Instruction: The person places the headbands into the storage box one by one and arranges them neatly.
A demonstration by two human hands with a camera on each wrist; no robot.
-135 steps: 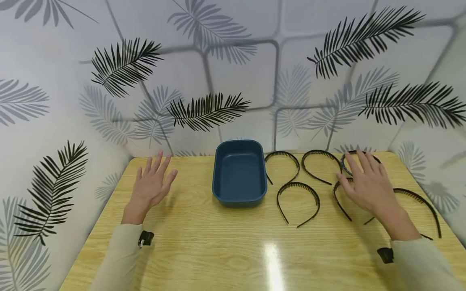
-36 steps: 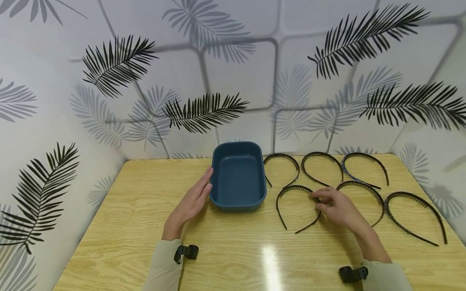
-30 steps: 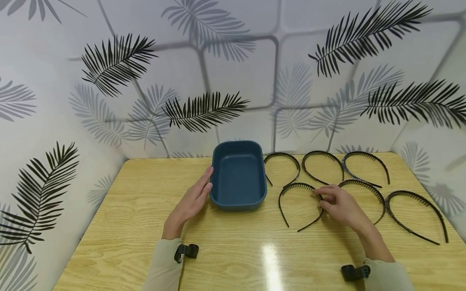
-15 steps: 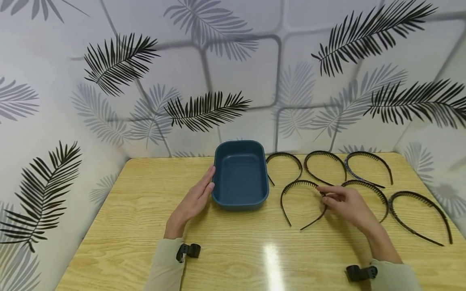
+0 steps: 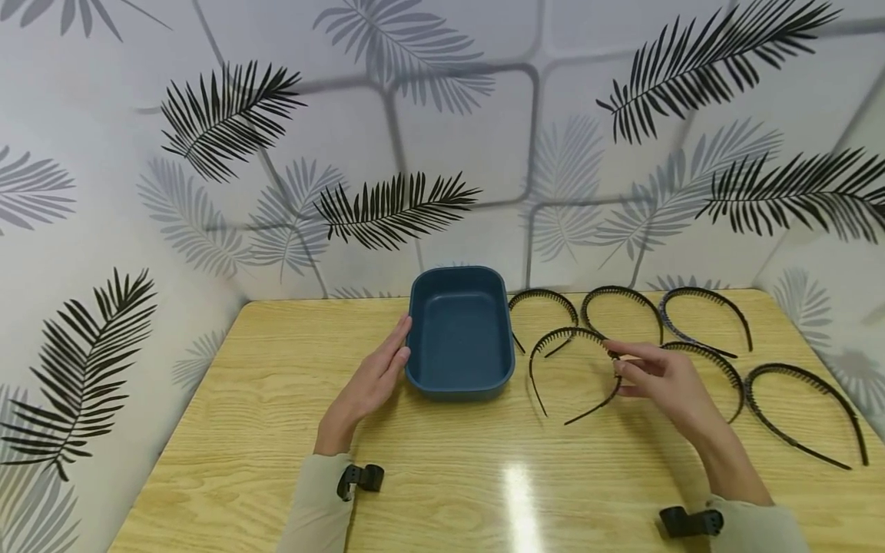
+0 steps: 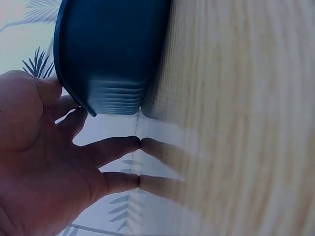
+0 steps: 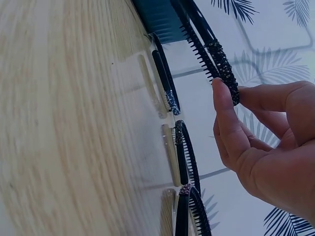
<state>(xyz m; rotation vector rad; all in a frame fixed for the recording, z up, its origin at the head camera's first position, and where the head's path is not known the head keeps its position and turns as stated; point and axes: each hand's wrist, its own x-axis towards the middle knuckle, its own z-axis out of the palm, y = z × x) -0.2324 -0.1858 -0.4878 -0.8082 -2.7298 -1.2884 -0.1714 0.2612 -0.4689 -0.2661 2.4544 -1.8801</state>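
Note:
A black toothed headband (image 5: 567,331) is pinched at its right side between the thumb and fingers of my right hand (image 5: 664,380). In the right wrist view this headband (image 7: 224,64) has dark sparkling beads by the fingertips and is held up above the table. My left hand (image 5: 366,388) rests with extended fingers against the left side of a dark blue rectangular bin (image 5: 458,338). In the left wrist view, its thumb and some fingers touch the rim of the bin (image 6: 108,44), and two other fingertips reach the table surface. Nothing lies in the bin.
More black headbands lie right of the bin: a back row with one by the bin (image 5: 542,293), a middle one (image 5: 622,289) and a bluish one (image 5: 674,330). Others lie behind my right hand (image 5: 733,376) and at the far right (image 5: 857,430). A leaf-patterned wall (image 5: 470,230) backs the wooden table (image 5: 429,468).
Since the first frame, my left hand has come to the bin's side and my right hand to the headband. In the last half second the pinched headband has risen off the table.

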